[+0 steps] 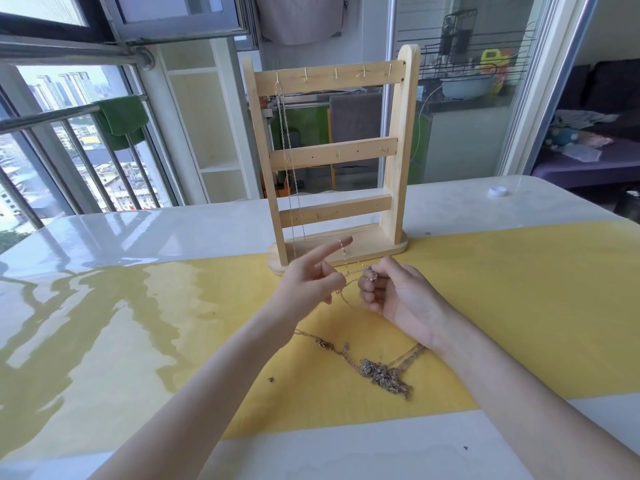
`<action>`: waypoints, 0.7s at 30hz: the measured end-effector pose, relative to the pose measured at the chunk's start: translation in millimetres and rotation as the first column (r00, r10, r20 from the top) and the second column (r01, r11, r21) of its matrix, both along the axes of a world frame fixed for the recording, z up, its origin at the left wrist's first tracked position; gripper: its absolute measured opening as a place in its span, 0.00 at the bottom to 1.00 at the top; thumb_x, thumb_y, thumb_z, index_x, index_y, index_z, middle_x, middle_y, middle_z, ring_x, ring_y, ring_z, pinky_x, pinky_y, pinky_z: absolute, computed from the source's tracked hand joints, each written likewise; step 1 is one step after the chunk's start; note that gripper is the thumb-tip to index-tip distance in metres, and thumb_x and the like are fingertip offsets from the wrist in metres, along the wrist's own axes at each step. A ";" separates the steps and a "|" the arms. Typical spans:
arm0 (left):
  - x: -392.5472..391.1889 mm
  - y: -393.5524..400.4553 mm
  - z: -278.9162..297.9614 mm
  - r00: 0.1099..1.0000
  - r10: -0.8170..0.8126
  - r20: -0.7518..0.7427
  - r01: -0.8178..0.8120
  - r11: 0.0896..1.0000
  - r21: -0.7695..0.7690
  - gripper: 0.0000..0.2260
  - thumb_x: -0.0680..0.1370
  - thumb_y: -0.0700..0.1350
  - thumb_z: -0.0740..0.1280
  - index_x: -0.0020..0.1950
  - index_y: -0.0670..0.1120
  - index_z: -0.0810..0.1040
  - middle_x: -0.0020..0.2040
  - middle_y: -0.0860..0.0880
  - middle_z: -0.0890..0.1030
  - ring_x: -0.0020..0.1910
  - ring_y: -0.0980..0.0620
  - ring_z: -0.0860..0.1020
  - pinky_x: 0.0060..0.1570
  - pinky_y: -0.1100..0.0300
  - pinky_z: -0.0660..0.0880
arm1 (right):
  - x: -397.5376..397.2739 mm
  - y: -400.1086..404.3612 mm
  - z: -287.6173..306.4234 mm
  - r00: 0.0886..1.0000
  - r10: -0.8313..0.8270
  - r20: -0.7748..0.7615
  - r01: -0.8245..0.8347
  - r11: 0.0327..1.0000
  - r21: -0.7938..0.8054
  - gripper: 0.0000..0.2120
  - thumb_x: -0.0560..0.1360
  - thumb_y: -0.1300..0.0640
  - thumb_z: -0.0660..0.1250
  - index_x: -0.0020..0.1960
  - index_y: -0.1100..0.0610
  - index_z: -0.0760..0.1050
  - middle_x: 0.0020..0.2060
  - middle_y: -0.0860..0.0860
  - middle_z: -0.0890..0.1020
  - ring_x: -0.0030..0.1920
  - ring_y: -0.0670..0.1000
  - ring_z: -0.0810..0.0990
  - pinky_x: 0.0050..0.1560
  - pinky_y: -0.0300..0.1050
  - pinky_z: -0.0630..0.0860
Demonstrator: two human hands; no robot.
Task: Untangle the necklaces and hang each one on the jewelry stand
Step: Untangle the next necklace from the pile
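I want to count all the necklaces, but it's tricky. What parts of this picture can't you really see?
Head view only:
- Tangled pile of thin metal chains on the yellow table: strands overlap, so the count is unclear.
- Fine chain held between the left hand and right hand: partly hidden in curled fingers.
- Silver chain hanging on the wooden jewelry stand: too thin to tell whether it is one or two.

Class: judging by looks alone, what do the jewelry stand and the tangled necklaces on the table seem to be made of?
Jewelry stand: pale, unpainted wood, apparently pine; grain and matte surface show, with small metal hooks.
Tangled necklaces: fine metal chain, silvery to rose-toned; links glint, but the exact metal cannot be told.
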State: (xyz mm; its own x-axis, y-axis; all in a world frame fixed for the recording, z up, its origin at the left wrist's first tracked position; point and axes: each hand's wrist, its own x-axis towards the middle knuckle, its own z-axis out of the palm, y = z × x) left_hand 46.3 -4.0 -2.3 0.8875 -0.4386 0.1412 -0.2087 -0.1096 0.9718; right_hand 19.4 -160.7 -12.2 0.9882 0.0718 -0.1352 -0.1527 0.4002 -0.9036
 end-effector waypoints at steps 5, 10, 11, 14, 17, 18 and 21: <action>2.4 9.7 7.6 0.923 -0.211 -0.323 0.063 0.909 -0.411 0.19 0.70 0.42 0.62 0.60 0.51 0.78 0.33 0.51 0.60 0.30 0.55 0.60 0.31 0.65 0.63 | 2.5 -5.6 -2.6 0.987 -0.158 -0.007 0.158 0.984 0.087 0.10 0.76 0.66 0.61 0.36 0.60 0.72 0.28 0.52 0.75 0.27 0.47 0.69 0.25 0.35 0.66; 5.7 12.3 2.8 0.956 -0.062 -0.286 -0.016 0.965 -0.263 0.15 0.80 0.38 0.58 0.62 0.48 0.76 0.31 0.53 0.65 0.30 0.56 0.64 0.31 0.66 0.68 | 4.1 -13.6 -2.4 0.977 -0.211 0.019 0.206 0.967 0.150 0.09 0.75 0.67 0.62 0.37 0.61 0.73 0.30 0.53 0.76 0.29 0.47 0.71 0.27 0.36 0.66; 4.9 10.2 1.1 0.960 -0.045 -0.277 -0.021 0.973 -0.230 0.13 0.80 0.37 0.58 0.61 0.47 0.77 0.32 0.52 0.68 0.31 0.56 0.67 0.34 0.65 0.71 | 4.4 -13.8 -3.8 0.981 -0.190 0.036 0.184 0.974 0.129 0.08 0.75 0.67 0.63 0.37 0.61 0.74 0.31 0.53 0.77 0.30 0.47 0.71 0.27 0.35 0.66; 0.4 0.8 -2.7 0.974 -0.036 -0.222 -0.001 0.986 -0.164 0.09 0.79 0.38 0.64 0.56 0.47 0.79 0.39 0.51 0.77 0.38 0.56 0.76 0.42 0.64 0.76 | 2.3 -7.5 -5.0 0.990 -0.084 0.111 0.082 0.996 0.020 0.01 0.70 0.64 0.67 0.40 0.61 0.76 0.32 0.52 0.79 0.31 0.46 0.72 0.29 0.35 0.68; -2.0 -4.6 -4.2 0.993 -0.018 -0.116 0.006 0.995 -0.103 0.04 0.76 0.38 0.68 0.49 0.46 0.80 0.43 0.48 0.81 0.42 0.55 0.80 0.45 0.63 0.78 | 0.7 -4.6 -4.8 0.986 -0.018 0.168 0.034 0.995 -0.092 0.06 0.65 0.59 0.70 0.40 0.61 0.78 0.32 0.51 0.81 0.31 0.44 0.74 0.33 0.35 0.69; -2.0 -5.0 -4.8 0.997 -0.007 -0.077 0.001 0.998 -0.070 0.03 0.75 0.38 0.69 0.47 0.45 0.80 0.43 0.48 0.81 0.42 0.55 0.80 0.45 0.63 0.78 | -0.1 -4.5 -4.0 0.985 -0.015 0.173 0.038 0.991 -0.128 0.08 0.63 0.58 0.71 0.39 0.61 0.78 0.32 0.51 0.81 0.31 0.44 0.74 0.34 0.36 0.69; -1.4 -4.0 -7.1 0.999 0.039 0.030 -0.040 0.998 0.039 0.03 0.74 0.37 0.71 0.42 0.44 0.79 0.37 0.52 0.81 0.38 0.55 0.79 0.41 0.64 0.78 | -0.6 -4.7 -5.7 0.985 -0.022 0.174 0.056 0.980 -0.190 0.09 0.62 0.58 0.72 0.39 0.62 0.78 0.34 0.55 0.80 0.34 0.48 0.72 0.38 0.39 0.68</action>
State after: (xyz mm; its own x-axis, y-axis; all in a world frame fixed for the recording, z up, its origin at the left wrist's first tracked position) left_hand 44.8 -8.0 -9.4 0.9001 -0.4091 0.1501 -0.2313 -0.1566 0.9602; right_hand 18.9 -165.4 -17.9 0.9994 0.0220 0.0271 0.0217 0.2175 -0.9758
